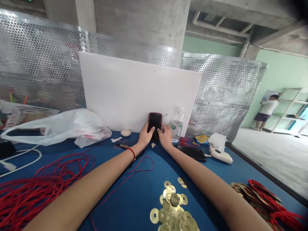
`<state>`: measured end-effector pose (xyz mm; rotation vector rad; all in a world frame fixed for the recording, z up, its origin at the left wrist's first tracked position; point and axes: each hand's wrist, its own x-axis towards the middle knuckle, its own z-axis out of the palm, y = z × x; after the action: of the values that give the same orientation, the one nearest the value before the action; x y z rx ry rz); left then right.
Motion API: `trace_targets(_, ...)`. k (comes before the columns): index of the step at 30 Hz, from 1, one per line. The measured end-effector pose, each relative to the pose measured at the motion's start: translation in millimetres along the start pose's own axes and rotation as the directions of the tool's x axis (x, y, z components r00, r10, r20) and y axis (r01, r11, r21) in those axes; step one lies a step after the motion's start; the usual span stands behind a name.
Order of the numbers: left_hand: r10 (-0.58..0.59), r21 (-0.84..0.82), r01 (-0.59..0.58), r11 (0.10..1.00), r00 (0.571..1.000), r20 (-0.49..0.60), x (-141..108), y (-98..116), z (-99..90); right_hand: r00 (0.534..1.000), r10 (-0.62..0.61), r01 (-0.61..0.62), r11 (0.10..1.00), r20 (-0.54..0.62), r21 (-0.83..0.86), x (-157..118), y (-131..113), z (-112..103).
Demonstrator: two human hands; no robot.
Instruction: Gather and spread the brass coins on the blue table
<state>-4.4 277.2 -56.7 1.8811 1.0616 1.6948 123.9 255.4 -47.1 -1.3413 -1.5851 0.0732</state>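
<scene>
Blue-topped workbench [134, 195], backed by a perforated silver metal screen [223, 96], with one white plastic board [134, 89] standing upright against it.

Held: one black smartphone in a dark red case [154, 123], raised at the far edge of the bench and gripped between both hands. Left hand [145, 136] curled around the phone's lower left side, a red string bracelet [131, 152] at its wrist. Right hand [166, 136] closed on the lower right edge, fingers bent inward. Neither hand spread; the hands do not touch each other.

Loose: one heap of round brass coins with square holes [171, 205], about thirty in view, no cord on them, lowest ones cut off by the frame. Two stray brass coins [182, 182] lie just beyond.

Bound: one heap of brass coins tangled with red cord [262, 200] at right, count unreadable.

Cord: one large tangle of thin red cord [36, 189] at left; one loose red strand [146, 158] near the left forearm.

Also: one clear plastic water bottle [177, 125], one crumpled white plastic bag [57, 128], one flat black device [192, 153], one white plastic handheld device [220, 154].

Background: one person in a white shirt [268, 110], beside pale green shelving [286, 106].
</scene>
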Motion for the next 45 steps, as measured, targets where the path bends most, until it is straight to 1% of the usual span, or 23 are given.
trace_targets(3,-0.017,-0.035,0.017,0.999,1.0,-0.004,0.2,2.3,-0.4,1.0,-0.02,0.021,0.998,0.021,-0.054,2.4,0.2,-5.7)
trace_targets(6,0.001,-0.1,0.0,0.995,1.0,0.009,0.9,3.1,-0.6,0.994,-0.027,0.039,0.992,0.102,-0.124,5.2,2.0,-12.4)
trace_targets(9,0.026,-0.165,-0.022,0.986,0.999,0.024,2.0,0.1,-0.3,0.982,-0.064,0.081,0.993,0.18,-0.088,6.2,5.1,-14.9)
trace_targets(12,-0.045,-0.238,0.044,0.97,0.999,0.002,3.5,-5.0,-0.1,0.965,-0.105,0.103,0.994,0.239,0.02,5.9,9.7,-11.9)
trace_targets(14,-0.094,-0.3,0.093,0.949,0.996,0.009,3.9,-6.7,-0.6,0.959,-0.085,0.068,0.995,0.271,0.07,6.1,13.3,-9.0)
trace_targets(16,-0.127,-0.374,0.133,0.918,0.991,0.042,3.7,-6.2,-1.3,0.953,-0.048,0.027,0.997,0.298,0.075,6.6,16.8,-7.1)
trace_targets(19,-0.18,-0.465,0.19,0.864,0.981,0.067,2.5,-3.6,-2.2,0.944,0.005,-0.011,1.0,0.33,0.016,7.2,19.8,-6.6)
trace_targets(23,-0.209,-0.512,0.225,0.829,0.974,0.09,0.9,-2.0,-2.6,0.949,0.038,-0.024,0.999,0.312,-0.047,8.1,19.0,-7.6)
trace_targets(31,-0.201,-0.496,0.201,0.845,0.978,0.053,-0.2,0.3,-3.5,0.958,0.077,-0.026,0.983,0.277,-0.184,10.4,13.2,-12.4)
trace_targets(34,-0.193,-0.505,0.185,0.843,0.981,0.037,-0.9,2.9,-3.9,0.971,0.043,0.019,0.967,0.237,-0.253,4.8,6.3,-15.7)
trace_targets(36,-0.176,-0.517,0.165,0.84,0.984,0.029,-1.1,4.1,-3.9,0.975,0.008,0.073,0.932,0.223,-0.354,-0.7,0.6,-19.9)
trace_targets(37,-0.169,-0.521,0.157,0.839,0.985,0.025,-1.1,4.3,-3.9,0.972,-0.019,0.118,0.903,0.235,-0.413,-3.5,-2.1,-22.8)
trace_targets(38,-0.168,-0.524,0.156,0.837,0.985,0.025,-0.9,4.2,-3.9,0.959,-0.06,0.188,0.865,0.276,-0.466,-6.1,-4.5,-26.0)
trace_targets(39,-0.171,-0.524,0.158,0.837,0.985,0.025,-0.6,3.8,-4.0,0.928,-0.117,0.294,0.815,0.355,-0.499,-8.3,-6.4,-29.5)
trace_targets(40,-0.175,-0.523,0.162,0.837,0.984,0.024,-0.3,3.2,-4.2,0.867,-0.184,0.427,0.753,0.464,-0.5,-9.9,-7.7,-33.0)
trace_targets(41,-0.179,-0.52,0.166,0.838,0.984,0.025,0.0,2.6,-4.4,0.78,-0.241,0.56,0.681,0.578,-0.472,-10.7,-8.6,-36.4)
trace_targets(42,-0.182,-0.517,0.169,0.839,0.983,0.027,0.2,2.1,-4.7,0.688,-0.278,0.666,0.608,0.671,-0.432,-10.8,-9.0,-39.4)
trace_targets(43,-0.184,-0.515,0.174,0.839,0.982,0.033,0.3,1.9,-4.9,0.623,-0.286,0.729,0.55,0.728,-0.408,-10.1,-9.0,-42.0)
trace_targets(44,-0.186,-0.514,0.182,0.838,0.982,0.043,0.1,2.1,-5.1,0.606,-0.271,0.748,0.512,0.748,-0.421,-8.6,-8.8,-44.1)
trace_targets(45,-0.19,-0.516,0.191,0.835,0.98,0.055,-0.4,2.8,-5.2,0.636,-0.24,0.73,0.496,0.733,-0.471,-6.5,-8.3,-45.7)
